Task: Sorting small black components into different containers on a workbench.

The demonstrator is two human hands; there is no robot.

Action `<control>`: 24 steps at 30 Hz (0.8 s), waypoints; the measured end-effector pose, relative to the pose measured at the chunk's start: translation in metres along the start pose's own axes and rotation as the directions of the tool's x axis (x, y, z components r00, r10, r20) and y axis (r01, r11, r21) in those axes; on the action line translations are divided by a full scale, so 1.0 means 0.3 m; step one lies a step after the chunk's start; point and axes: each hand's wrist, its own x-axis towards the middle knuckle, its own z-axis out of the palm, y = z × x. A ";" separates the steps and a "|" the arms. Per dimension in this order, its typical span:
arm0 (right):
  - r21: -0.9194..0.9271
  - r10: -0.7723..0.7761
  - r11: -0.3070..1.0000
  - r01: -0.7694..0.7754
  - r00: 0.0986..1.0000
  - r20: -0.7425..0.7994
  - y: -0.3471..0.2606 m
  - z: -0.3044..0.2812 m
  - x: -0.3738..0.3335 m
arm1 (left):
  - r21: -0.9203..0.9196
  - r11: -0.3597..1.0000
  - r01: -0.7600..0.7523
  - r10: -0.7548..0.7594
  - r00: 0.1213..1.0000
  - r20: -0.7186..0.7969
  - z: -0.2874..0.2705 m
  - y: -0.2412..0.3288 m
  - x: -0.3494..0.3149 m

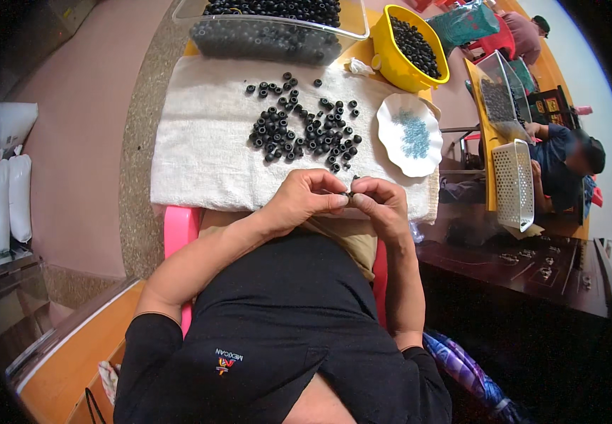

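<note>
Over the near edge of the cloth, my left hand (pixel 309 193) and my right hand (pixel 385 205) meet, thumbs and forefingers pinched together. Between their fingertips is a small dark piece (pixel 350 195), mostly covered by the fingers. It resembles the loose parts close by, but its exact shape is too small to tell. Just beyond the hands, a loose pile of small round black parts with holes (pixel 272 127) lies spread on the white cloth (pixel 203 134). To the right of the pile, a white scalloped plate (pixel 391 141) holds many tiny pale blue bits (pixel 415 134).
At the table's far side stand a clear plastic bin (pixel 267 44) and a yellow tub (pixel 385 53), both full of black parts. A crumpled white tissue (pixel 359 67) lies by the tub. Off right, another person (pixel 564 169) sits at a table with a white perforated basket (pixel 514 187).
</note>
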 end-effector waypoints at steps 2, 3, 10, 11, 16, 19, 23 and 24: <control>-0.006 -0.006 1.000 0.006 1.000 -0.011 0.002 0.001 -0.002 | 0.008 1.000 0.006 -0.006 1.000 0.003 0.000 0.001 0.001; -0.011 -0.014 1.000 0.014 1.000 -0.018 0.001 0.004 0.000 | 0.003 1.000 0.015 -0.015 1.000 -0.002 -0.002 0.000 0.001; -0.081 -0.028 0.996 0.031 0.999 0.035 -0.023 0.019 0.007 | -0.021 1.000 0.012 -0.012 1.000 0.013 -0.003 0.001 0.001; -0.113 -0.046 0.992 0.050 0.998 0.040 -0.024 0.020 0.007 | -0.022 1.000 0.013 -0.012 1.000 0.013 -0.003 -0.001 -0.001; -0.244 -0.083 0.965 0.098 0.994 0.068 -0.044 0.022 0.004 | -0.011 1.000 0.014 -0.014 1.000 -0.002 -0.001 -0.004 0.001; -0.278 -0.119 0.950 0.139 0.989 0.085 -0.038 0.014 0.007 | -0.014 1.000 0.010 -0.010 1.000 -0.009 0.002 -0.004 -0.001; -0.341 -0.100 0.931 0.132 0.989 0.111 -0.048 0.009 0.011 | -0.004 1.000 -0.007 0.007 1.000 -0.012 0.001 -0.014 0.001; -0.359 -0.084 0.926 0.120 0.990 0.113 -0.052 0.010 0.011 | 0.014 1.000 -0.012 0.012 1.000 -0.016 0.002 -0.013 0.000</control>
